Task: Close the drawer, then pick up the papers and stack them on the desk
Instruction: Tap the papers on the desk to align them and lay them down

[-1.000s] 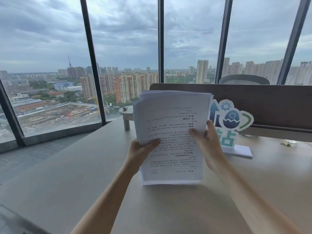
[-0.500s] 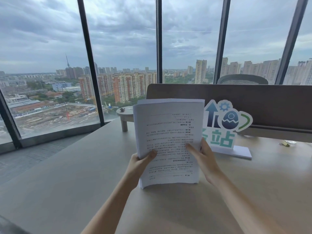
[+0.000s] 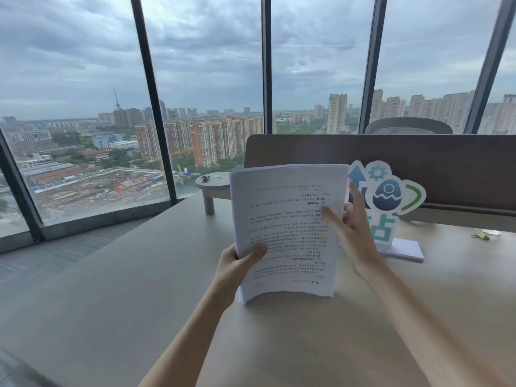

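**Paper stack held upright on desk**

Both forearms reach in from the near edge. Left hand (image 3: 237, 263) grips the papers (image 3: 287, 230) at their lower left edge, thumb across the front page. Right hand (image 3: 351, 233) is open, fingers spread, touching the stack's right edge. Stack stands upright, bottom edge bowed, its corners resting on the desk (image 3: 111, 289). Just right and behind: egg-and-arrow cutout sign (image 3: 391, 196) on a white base. Farther: brown divider panel (image 3: 446, 163), small round stand (image 3: 212, 185) at left, windows with city skyline.
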`<state>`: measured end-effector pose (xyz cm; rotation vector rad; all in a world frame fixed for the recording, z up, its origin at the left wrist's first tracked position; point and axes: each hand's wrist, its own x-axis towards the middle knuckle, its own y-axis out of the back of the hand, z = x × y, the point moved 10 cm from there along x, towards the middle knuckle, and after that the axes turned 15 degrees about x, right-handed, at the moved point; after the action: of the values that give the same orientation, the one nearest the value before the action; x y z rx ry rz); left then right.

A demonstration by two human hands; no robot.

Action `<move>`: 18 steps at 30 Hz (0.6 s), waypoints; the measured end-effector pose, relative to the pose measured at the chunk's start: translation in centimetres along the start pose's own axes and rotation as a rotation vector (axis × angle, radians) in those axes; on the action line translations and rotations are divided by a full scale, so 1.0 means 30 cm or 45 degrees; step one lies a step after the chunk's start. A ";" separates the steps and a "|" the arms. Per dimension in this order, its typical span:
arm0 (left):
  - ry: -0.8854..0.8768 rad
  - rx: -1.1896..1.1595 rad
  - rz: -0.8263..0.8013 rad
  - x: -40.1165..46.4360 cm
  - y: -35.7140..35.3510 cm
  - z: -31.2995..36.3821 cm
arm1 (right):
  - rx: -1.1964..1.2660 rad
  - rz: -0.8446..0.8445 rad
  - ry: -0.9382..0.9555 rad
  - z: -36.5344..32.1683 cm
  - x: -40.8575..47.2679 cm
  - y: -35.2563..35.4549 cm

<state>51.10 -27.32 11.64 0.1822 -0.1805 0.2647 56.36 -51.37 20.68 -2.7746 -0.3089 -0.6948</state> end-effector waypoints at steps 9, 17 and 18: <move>0.115 -0.059 0.074 -0.002 -0.037 -0.072 | 0.007 -0.033 -0.160 0.058 0.054 -0.003; 0.089 -0.083 0.112 0.014 -0.036 -0.045 | 0.103 0.025 -0.261 0.216 -0.048 0.005; 0.097 -0.074 0.118 0.004 -0.036 -0.056 | 0.085 0.025 -0.252 0.228 -0.054 0.004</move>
<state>51.78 -27.98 9.86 0.1058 -0.1210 0.3576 57.92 -49.62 14.06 -2.7819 -0.3364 -0.3973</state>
